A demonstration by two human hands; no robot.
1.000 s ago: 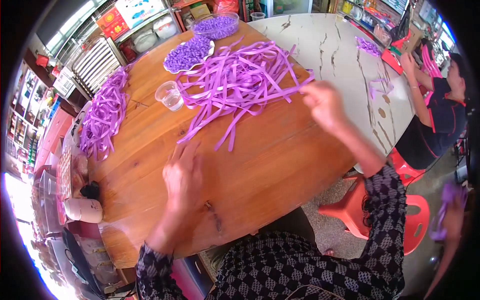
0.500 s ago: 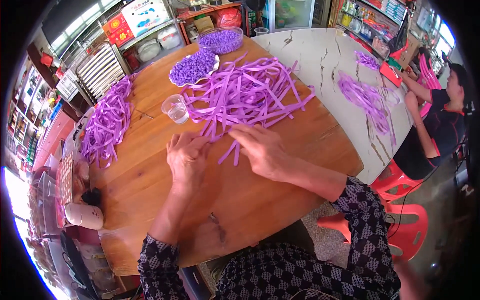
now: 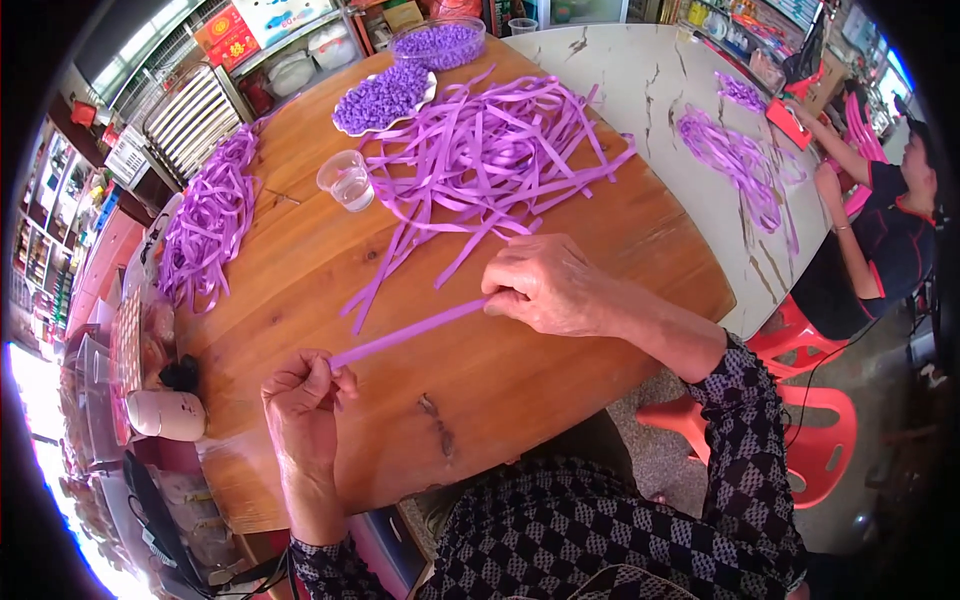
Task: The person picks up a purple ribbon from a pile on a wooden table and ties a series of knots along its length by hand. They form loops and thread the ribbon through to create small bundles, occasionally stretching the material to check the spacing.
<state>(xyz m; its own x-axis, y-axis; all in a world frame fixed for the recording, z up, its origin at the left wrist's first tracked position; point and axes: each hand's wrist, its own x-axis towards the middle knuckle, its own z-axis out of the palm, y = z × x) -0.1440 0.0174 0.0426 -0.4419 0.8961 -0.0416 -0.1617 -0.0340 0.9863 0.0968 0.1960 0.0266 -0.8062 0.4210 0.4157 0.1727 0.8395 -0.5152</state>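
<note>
Stretched between my two hands is a flat purple ribbon [image 3: 408, 332], held above the wooden table [image 3: 530, 420]. My left hand [image 3: 303, 398] pinches its near left end between thumb and fingers. The other end is gripped by my right hand [image 3: 540, 285], farther away and to the right. Beyond my hands lies a loose heap of purple ribbons [image 3: 490, 150], a few strands trailing toward me. A clear plastic cup [image 3: 347, 182] with some liquid stands at the heap's left edge. Behind it are a white scalloped plate [image 3: 432, 90] of small purple pieces and a clear round container [image 3: 440, 43] of more.
Another bundle of purple ribbons [image 3: 212, 215] hangs along the table's left edge, with a pale pink cylindrical container [image 3: 167, 414] nearer me. On the adjoining white marbled table [image 3: 600, 70], a co-worker [image 3: 880, 220] handles a red object. Red plastic stools [image 3: 815, 440] stand at right.
My hands have come away from the heap, the left drawing back toward me and left. A ribbon is now pulled straight between them. Some strands at the heap's near edge have shifted.
</note>
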